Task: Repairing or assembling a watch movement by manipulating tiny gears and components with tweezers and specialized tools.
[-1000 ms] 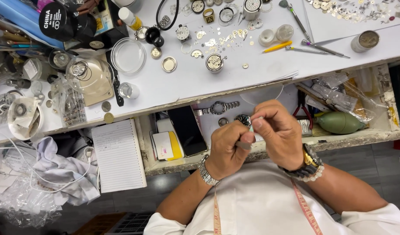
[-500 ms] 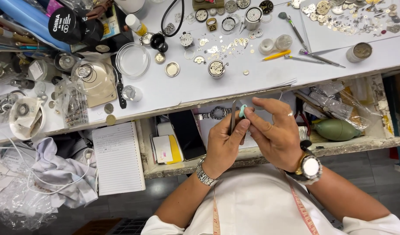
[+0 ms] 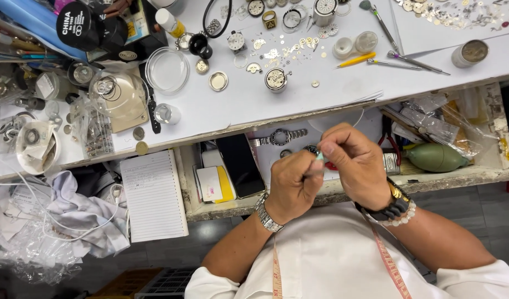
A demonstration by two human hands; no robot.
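Head view: a small watch part is pinched between the curled left hand and right hand, both held closed, knuckles upward, over the open drawer.

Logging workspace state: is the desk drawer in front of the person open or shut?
Open. The drawer is pulled out under the white bench top, so its contents show: a dark phone, a metal watch bracelet and a green rubber blower.

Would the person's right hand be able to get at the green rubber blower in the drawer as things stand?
Probably yes. The green rubber blower lies uncovered in the open drawer, just beside the right hand, with nothing between them. But that hand and the left hand are pinching a small part together.
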